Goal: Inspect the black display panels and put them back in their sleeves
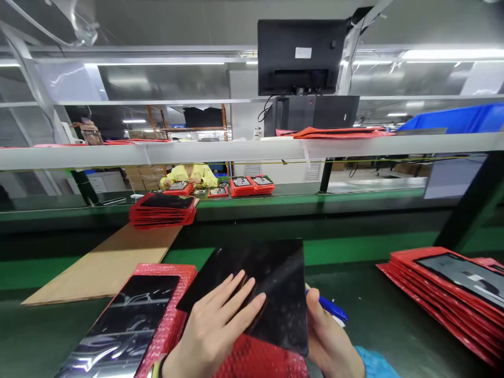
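A glossy black screen panel (275,294) is held up in front of me, tilted, above red bubble wrap (260,359). My left hand (220,320) lies flat across its face with the fingers stretched out. At the panel's right edge, my right hand (328,328) grips it with the thumb toward me. A slim blue pen-like tool (333,307) sticks out behind that thumb; its exact kind is unclear. To the left, another dark shiny screen panel (129,315) rests on a stack of red bubble-wrap sleeves (167,336).
At right stands a stack of red sleeves (444,294) topped by a grey-backed panel (468,273). A wooden board (114,257) bears another red pile (161,215). A shelf rail (220,157) crosses ahead, below a monitor (299,58). Beyond sits a person in yellow (202,173).
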A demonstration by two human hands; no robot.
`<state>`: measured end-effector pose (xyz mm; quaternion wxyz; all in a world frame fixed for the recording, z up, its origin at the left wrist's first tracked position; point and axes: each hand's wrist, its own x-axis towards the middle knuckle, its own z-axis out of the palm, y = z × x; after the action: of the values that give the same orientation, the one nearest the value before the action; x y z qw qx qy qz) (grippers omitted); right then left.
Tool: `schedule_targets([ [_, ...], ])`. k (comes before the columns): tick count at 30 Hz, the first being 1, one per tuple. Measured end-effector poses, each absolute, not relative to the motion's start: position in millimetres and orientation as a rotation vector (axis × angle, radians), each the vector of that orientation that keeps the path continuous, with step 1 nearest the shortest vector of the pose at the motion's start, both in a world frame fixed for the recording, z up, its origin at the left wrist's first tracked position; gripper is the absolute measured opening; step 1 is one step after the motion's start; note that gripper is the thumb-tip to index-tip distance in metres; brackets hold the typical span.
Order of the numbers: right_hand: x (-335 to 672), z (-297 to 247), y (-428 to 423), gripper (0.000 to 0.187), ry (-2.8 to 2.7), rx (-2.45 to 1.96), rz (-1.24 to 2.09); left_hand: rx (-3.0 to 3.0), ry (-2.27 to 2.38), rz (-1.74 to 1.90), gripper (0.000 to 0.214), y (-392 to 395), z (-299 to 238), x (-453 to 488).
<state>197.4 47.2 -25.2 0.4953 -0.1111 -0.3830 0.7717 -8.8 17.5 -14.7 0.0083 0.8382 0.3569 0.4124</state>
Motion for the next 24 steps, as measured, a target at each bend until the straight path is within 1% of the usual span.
schedule_targets([
  [2, 196, -30, 45, 0.05, -0.923, -0.326, 1.824, 2.779, 1.1, 1.247, 0.064, 17, -13, -7],
  [4, 195, -34, 44, 0.053, -0.938, -0.344, 1.78, 2.847, 1.014, 1.294, 0.067, 13, -11, -1],
  [6, 194, -37, 43, 0.055, -0.968, -0.342, 1.772, 2.8, 0.843, 1.383, 0.065, 7, -12, 6],
  [9, 191, -42, 42, 0.057, -1.052, -0.336, 1.763, 2.455, 0.848, 1.522, 0.042, -3, -15, 16],
  [11, 190, -44, 42, 0.062, -1.107, -0.349, 1.726, 2.224, 0.919, 1.499, 0.025, -8, -15, 21],
  [13, 192, -43, 41, 0.069, -1.144, -0.382, 1.689, 2.019, 0.984, 1.6, 0.009, -11, -11, 24],
  [14, 194, -42, 41, 0.071, -1.157, -0.409, 1.685, 1.904, 1.053, 1.72, 0.006, -12, -9, 25],
  [16, 201, -39, 39, 0.074, -1.163, -0.463, 1.691, 1.626, 1.301, 1.975, 0.013, -12, -4, 24],
  [17, 205, -37, 38, 0.075, -1.155, -0.481, 1.69, 1.496, 1.409, 2.019, 0.013, -11, -2, 23],
  [18, 210, -35, 37, 0.075, -1.141, -0.49, 1.685, 1.409, 1.462, 1.975, 0.014, -9, 0, 20],
  [20, 216, -31, 36, 0.072, -1.106, -0.483, 1.656, 1.283, 1.412, 1.755, 0.019, -3, 2, 14],
  [22, 221, -28, 36, 0.066, -1.093, -0.47, 1.637, 1.146, 1.241, 1.572, 0.022, 4, 3, 6],
  [24, 222, -28, 37, 0.063, -1.108, -0.473, 1.629, 0.997, 1.044, 1.507, 0.022, 11, 2, 2],
])
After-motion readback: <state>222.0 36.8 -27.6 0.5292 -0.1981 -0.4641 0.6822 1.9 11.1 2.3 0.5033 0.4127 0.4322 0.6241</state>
